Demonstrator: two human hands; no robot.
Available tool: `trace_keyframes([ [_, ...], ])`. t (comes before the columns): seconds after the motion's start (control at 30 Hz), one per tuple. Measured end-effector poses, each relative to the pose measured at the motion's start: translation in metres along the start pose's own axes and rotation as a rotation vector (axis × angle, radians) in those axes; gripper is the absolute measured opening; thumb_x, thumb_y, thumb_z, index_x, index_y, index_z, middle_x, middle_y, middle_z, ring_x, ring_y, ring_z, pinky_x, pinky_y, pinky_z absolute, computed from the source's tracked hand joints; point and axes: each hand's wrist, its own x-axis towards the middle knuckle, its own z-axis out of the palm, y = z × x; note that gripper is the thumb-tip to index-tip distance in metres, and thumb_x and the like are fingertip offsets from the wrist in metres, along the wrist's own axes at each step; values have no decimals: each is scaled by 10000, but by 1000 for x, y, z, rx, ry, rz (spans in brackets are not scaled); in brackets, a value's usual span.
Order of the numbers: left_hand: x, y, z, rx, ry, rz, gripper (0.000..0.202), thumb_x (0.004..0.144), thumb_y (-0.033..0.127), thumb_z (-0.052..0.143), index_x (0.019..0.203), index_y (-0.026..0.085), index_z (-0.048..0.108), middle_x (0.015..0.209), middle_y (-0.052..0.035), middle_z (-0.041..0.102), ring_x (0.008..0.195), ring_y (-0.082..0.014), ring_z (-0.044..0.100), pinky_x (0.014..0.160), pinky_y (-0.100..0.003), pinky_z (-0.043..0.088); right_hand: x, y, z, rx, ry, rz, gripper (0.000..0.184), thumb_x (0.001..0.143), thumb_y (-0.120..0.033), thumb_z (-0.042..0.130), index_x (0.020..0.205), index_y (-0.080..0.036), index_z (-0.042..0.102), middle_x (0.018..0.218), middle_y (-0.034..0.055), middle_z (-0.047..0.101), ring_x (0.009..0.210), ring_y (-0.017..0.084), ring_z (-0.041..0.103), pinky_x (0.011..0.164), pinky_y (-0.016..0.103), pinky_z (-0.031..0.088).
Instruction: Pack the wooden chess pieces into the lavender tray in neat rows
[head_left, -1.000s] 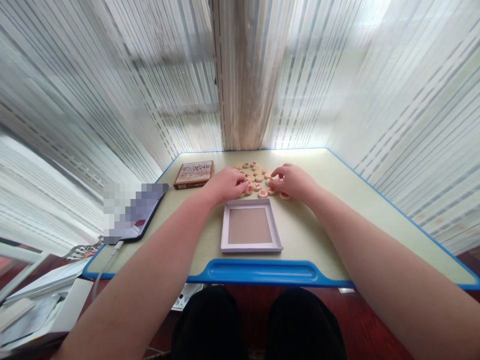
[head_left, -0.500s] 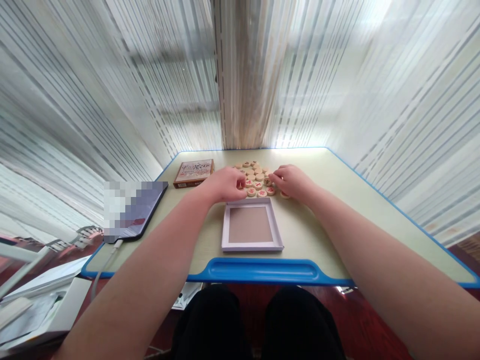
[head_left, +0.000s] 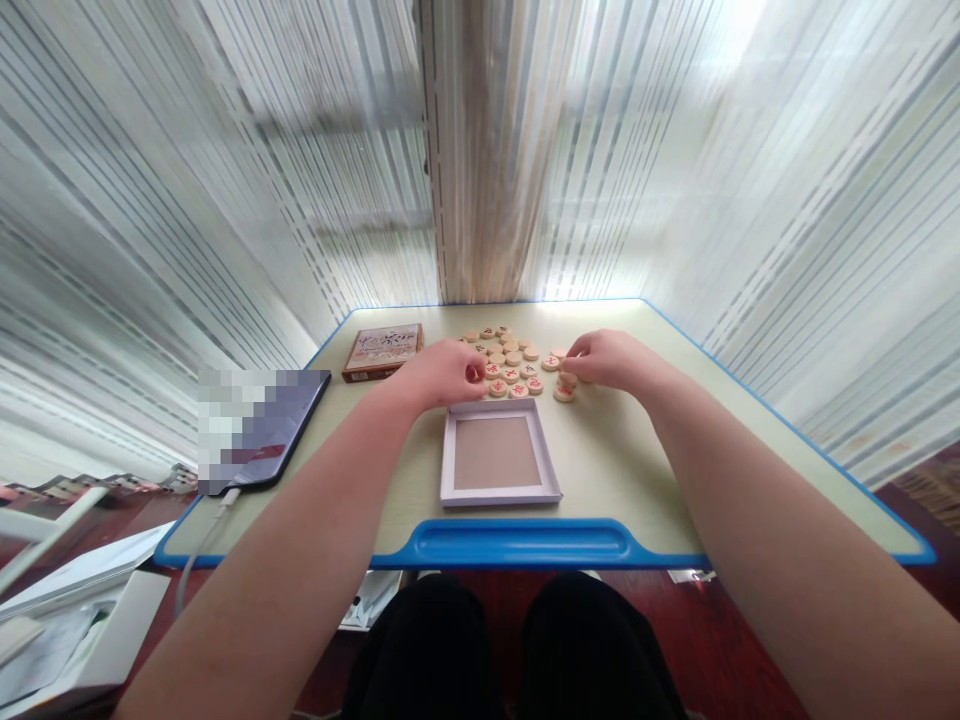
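Note:
Round wooden Chinese chess pieces [head_left: 512, 358] with red or dark characters lie in a loose cluster on the table; some show blank faces. At the cluster's left edge is my left hand [head_left: 450, 372], its fingers curled in. Whatever those fingers hold, if anything, is hidden. My right hand [head_left: 611, 358] is to the right of the cluster, thumb and fingers pinched at a chess piece [head_left: 568, 379]. That piece is right above or on a red-marked piece [head_left: 564, 393]. Another red-marked piece [head_left: 551, 363] lies beside the right fingertips. Nearer to me stands an open, shallow white box tray [head_left: 496, 452].
A printed game box [head_left: 384, 350] lies at the table's back left. A tablet [head_left: 274, 430] with a white cable [head_left: 225, 508] rests at the left edge. The table has a blue rim with a blue trough [head_left: 521, 543] in front. Striped curtains [head_left: 495, 150] hang behind.
My right hand has moved right, away from a dark-marked piece, to pieces at the cluster's right side. My left hand stays nearly in place, fingers still curled. The view has shifted slightly.

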Motion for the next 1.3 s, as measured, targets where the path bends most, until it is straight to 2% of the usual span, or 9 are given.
trace_keyframes([
  [0.37,-7,8,-7,-36,29,-64,249,750,321,516,821,212,728,849,-14,721,762,-162,622,656,-239,442,-10,-5,-4,4,3,-41,405,660,-389,645,995,-165,685,959,84,701,810,206,625,569,253,420],
  [0.63,-7,6,-4,-62,44,-74,277,767,293,487,887,217,725,877,-13,728,794,-172,636,696,-253,464,-14,-7,-4,-53,-64,-4,288,664,-444,650,737,-175,720,803,82,698,722,198,616,530,254,382],
  [0.73,-6,4,-3,5,55,-62,261,762,279,489,831,223,734,878,-23,728,845,-190,632,726,-260,467,-14,-7,-4,-39,-48,-23,273,674,-418,635,724,-163,720,763,80,688,686,190,606,513,252,365],
  [0.9,-5,0,-4,72,141,-73,285,753,256,466,853,206,728,938,-45,716,913,-211,610,759,-285,466,-18,-10,-4,7,-45,-93,275,750,-369,529,747,-172,720,741,74,679,664,174,579,534,257,354],
  [1.03,-8,0,-6,87,80,-163,236,693,278,515,830,209,694,906,-30,711,804,-193,617,657,-267,448,-18,-13,-1,4,-64,-148,307,807,-340,468,744,-165,713,749,83,676,670,171,567,551,257,358],
  [1.13,-9,0,-8,102,38,-212,326,652,254,536,954,221,655,895,-25,704,766,-197,613,602,-266,426,-15,-13,0,0,-69,-150,307,814,-313,456,740,-157,710,759,87,680,667,172,568,553,258,363],
  [1.23,-7,-1,-7,103,30,-199,441,640,225,541,1074,214,617,919,-38,691,788,-202,612,630,-269,438,-12,-10,1,14,-72,-117,306,807,-320,465,729,-159,713,761,88,688,662,176,578,557,262,372],
  [1.3,-5,-1,-5,102,42,-161,398,675,252,536,1056,210,642,967,-49,676,848,-204,608,699,-273,456,-11,-8,1,4,-56,-88,314,803,-348,473,726,-164,715,768,93,692,664,183,585,557,268,376],
])
